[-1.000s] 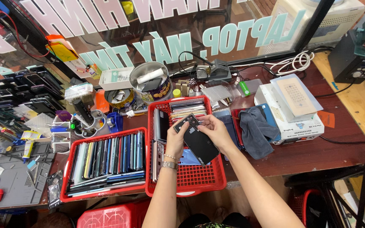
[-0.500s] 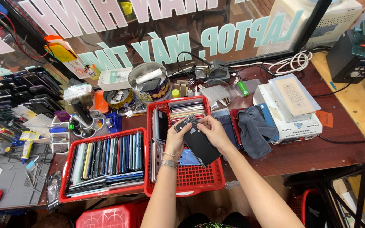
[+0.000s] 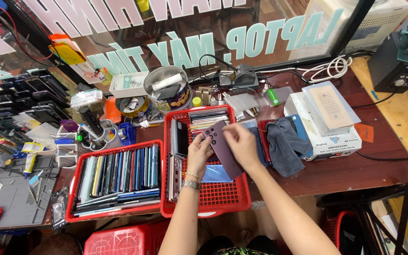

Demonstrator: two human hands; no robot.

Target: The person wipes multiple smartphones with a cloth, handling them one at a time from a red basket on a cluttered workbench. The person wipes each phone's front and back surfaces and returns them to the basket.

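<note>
Over the right-hand red basket (image 3: 242, 200), both hands up on one dark purple phone back (image 3: 223, 148). Compared with a moment ago, turned: camera-hole end now pointing up-left, tilted higher, lifted a little clear of the basket floor. Looks like a part mid-inspection rather than set down.

Left hand (image 3: 199, 152) pinching the lower-left edge, thumb and fingers closed on it. Right hand (image 3: 242, 147) curled over the upper-right edge, also gripping. Gold bracelet and watch on the left wrist.

Counting now. Two red baskets on the counter (image 3: 355, 172): the left basket (image 3: 74, 182) packed with phones standing on edge, too many and too tight to count exactly. In the right one, a short row stacked along the back wall, a few upright at the left wall, one pale blue sheet (image 3: 216, 174) lying flat beneath the hands. One grey cloth (image 3: 284, 146) just right of the basket. One round tin (image 3: 168, 89) behind. One white box (image 3: 329, 137) at right.
</note>
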